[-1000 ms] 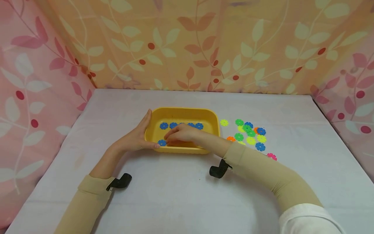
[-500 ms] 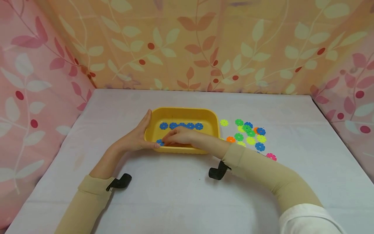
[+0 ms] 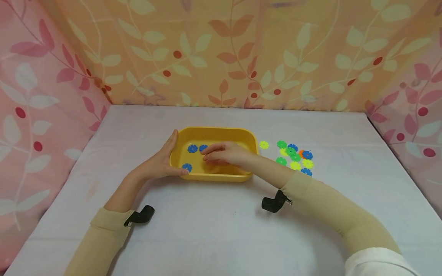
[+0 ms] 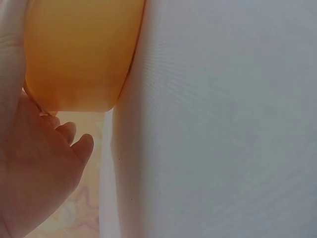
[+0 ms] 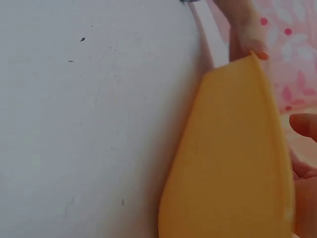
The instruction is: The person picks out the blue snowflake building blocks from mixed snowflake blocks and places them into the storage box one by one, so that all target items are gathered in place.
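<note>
A shallow yellow plastic basin (image 3: 214, 177) stands on the table. My left hand (image 3: 157, 161) grips its left end, thumb over the front rim and fingers along the outer wall; in the left wrist view, several fingertips curl past its wall. Near that thumb lies a blue snowflake disc (image 3: 187, 167) on the basin's floor. Two more blue snowflake discs (image 3: 192, 148) show at the back left; others in that row are hidden behind my right hand (image 3: 226, 153). That hand hovers over the basin with fingers loosely bent, nothing visible between them.
Right of the basin lies a loose spread of snowflake discs (image 3: 295, 157) in green, yellow, blue and orange, some overlapping. My right forearm (image 3: 317, 197) covers part of that area. Patterned cloth (image 3: 221, 53) hangs along the table's back and sides.
My right hand has left the blue snowflake disc at the front left and moved right and up. That disc has shifted slightly left toward my left thumb. The left hand keeps its place.
</note>
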### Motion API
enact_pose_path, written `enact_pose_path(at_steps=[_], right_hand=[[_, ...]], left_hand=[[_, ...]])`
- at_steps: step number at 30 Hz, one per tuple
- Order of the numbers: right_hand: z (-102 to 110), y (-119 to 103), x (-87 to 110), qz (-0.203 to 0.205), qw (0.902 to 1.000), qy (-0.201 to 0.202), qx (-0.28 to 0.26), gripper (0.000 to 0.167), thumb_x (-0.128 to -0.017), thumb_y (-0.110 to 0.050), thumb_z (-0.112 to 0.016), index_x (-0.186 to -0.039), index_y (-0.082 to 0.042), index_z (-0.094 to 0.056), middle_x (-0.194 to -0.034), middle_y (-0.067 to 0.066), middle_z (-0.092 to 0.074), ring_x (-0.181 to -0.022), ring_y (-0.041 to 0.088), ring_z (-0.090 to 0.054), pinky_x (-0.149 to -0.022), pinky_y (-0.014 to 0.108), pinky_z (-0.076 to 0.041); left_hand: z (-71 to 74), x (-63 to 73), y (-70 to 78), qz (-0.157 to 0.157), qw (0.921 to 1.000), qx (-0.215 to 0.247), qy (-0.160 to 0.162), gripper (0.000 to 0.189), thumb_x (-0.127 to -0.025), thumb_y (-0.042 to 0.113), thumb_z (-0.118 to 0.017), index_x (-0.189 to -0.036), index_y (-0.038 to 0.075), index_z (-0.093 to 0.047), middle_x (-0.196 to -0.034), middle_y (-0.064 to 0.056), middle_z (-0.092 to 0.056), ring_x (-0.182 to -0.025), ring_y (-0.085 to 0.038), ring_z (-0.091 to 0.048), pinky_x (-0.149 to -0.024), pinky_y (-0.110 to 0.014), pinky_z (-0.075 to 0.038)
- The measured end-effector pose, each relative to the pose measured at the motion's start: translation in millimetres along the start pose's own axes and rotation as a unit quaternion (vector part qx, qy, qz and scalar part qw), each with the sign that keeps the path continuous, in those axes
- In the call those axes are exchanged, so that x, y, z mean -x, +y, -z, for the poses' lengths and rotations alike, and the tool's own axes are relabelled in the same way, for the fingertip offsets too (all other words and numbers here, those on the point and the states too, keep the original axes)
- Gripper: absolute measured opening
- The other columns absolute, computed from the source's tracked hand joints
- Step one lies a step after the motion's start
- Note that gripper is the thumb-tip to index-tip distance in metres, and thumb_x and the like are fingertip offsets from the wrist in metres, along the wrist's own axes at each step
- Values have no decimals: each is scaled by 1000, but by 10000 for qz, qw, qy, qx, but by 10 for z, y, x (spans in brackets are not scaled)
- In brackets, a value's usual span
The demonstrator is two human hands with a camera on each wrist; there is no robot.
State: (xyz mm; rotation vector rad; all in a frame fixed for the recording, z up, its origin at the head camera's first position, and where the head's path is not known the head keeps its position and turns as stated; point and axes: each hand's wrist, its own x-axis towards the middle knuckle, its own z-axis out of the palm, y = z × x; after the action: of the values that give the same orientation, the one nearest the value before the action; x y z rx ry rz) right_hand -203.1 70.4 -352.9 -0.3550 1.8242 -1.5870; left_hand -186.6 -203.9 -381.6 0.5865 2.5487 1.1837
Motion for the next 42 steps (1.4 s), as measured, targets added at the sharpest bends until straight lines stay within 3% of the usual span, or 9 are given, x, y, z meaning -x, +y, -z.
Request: enact_pose_path(at_steps=[4, 8, 12, 15, 23, 30, 38, 42], right_hand=[[217, -58, 241, 403, 9978, 428, -299, 38, -95, -9, -63, -128, 8, -57, -127, 24, -59, -114, 33, -60, -98, 41, -47], [458, -39, 510, 624, 9899, 1262, -188, 38, -94, -17, -67, -125, 3, -60, -125, 22, -59, -114, 39, -57, -96, 43, -48], [692, 95, 759, 560, 9752, 2141, -97, 42, -93, -27, -69, -124, -1, -61, -119, 15, -60, -107, 34, -57, -91, 36, -52], [863, 235, 921, 375, 9670, 2520, 37, 47, -92, -35, -68, -125, -3, -60, -116, 11, -61, -105, 31, -55, -90, 33, -52], [1331, 611, 1282, 90, 9530, 2895, 889, 53, -94, -40, -65, -128, 0, -58, -122, 11, -62, -102, 22, -60, -85, 25, -53], [1672, 788, 1522, -180, 9179, 3261, 2251, 46, -99, -40, -55, -127, -4, -61, -126, 17, -59, -95, 19, -60, -76, 14, -51], [1886, 892, 1633, -457, 8941, 3512, 2741, 43, -99, -35, -57, -128, -4, -60, -128, 20, -57, -94, 24, -59, -68, 13, -50], [1941, 916, 1671, -496, 8916, 3412, 2935, 42, -98, -32, -59, -128, -2, -59, -125, 21, -58, -101, 30, -56, -68, 11, -48]], left_hand=[[0, -1, -10, -25, 10000, 14, 31, 132, -74, 37, -85, -154, 18, 18, -161, 0, 19, -147, -21, 12, -117, -50, -2], [14, -6, -4, -79, 10000, 18, 23, 132, -74, 37, -85, -154, 17, 18, -161, -2, 18, -147, -20, 12, -117, -50, -2], [35, -13, 22, -158, 9997, -159, 4, 131, -74, 37, -85, -154, 15, 17, -161, -5, 18, -147, -20, 12, -117, -49, -3], [52, -14, 45, -175, 9994, -304, -18, 131, -74, 39, -85, -154, 13, 17, -161, -7, 18, -147, -20, 12, -117, -49, -3], [69, -32, 63, -244, 9982, -555, -37, 131, -75, 42, -84, -154, 9, 15, -160, -4, 19, -147, -21, 13, -117, -49, -3], [76, -35, 91, -160, 9965, -815, 0, 131, -72, 49, -84, -155, 9, 9, -160, 3, 19, -147, -18, 12, -117, -50, -8], [21, -29, 141, -39, 9962, -872, 68, 132, -71, 53, -83, -156, 15, 10, -160, 8, 19, -147, -16, 11, -117, -50, -9], [-11, -30, 154, -6, 9962, -872, 85, 132, -71, 53, -82, -156, 13, 11, -161, 3, 18, -147, -18, 11, -116, -52, -10]])
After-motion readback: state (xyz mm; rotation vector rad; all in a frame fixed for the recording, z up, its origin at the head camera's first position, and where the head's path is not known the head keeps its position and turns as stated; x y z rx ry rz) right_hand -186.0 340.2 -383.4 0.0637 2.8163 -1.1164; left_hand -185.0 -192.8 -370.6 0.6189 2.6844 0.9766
